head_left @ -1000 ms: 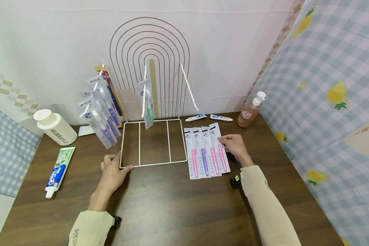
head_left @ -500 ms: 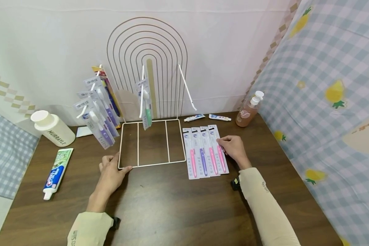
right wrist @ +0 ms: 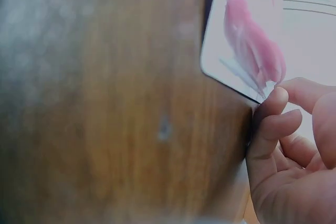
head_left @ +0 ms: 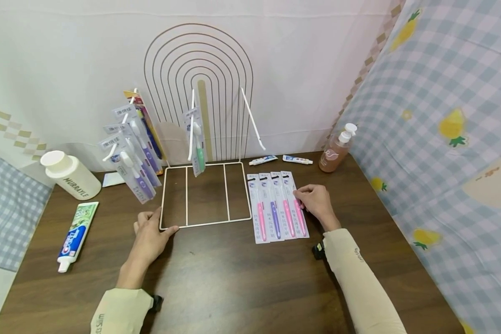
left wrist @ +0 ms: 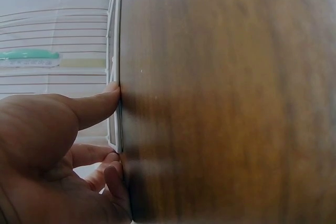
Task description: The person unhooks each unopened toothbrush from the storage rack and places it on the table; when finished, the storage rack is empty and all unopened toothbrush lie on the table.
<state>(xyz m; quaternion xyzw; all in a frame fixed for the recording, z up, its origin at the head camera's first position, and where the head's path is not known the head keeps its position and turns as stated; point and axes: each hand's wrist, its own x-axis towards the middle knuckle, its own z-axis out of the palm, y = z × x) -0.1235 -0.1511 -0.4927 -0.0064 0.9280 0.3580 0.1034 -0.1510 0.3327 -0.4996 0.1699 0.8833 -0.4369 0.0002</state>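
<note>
Four toothbrush packs [head_left: 276, 208] lie between the hands [head_left: 149, 235] [head_left: 315, 202].

Head view facing forward and down, wrist views close by tabletop [head_left: 217, 287], head and left sharing rack [head_left: 186, 197]

On the table [head_left: 225, 287]: one wire rack [head_left: 186, 197] with three hooks [head_left: 253, 118], four flat-lying packaged toothbrushes [head_left: 274, 218], at least five hanging toothbrushes [head_left: 135, 171], one large toothpaste tube [head_left: 77, 235], two small toothpaste tubes [head_left: 263, 160], one MURRAYLE bottle [head_left: 76, 178], one pump bottle [head_left: 333, 155].
</note>
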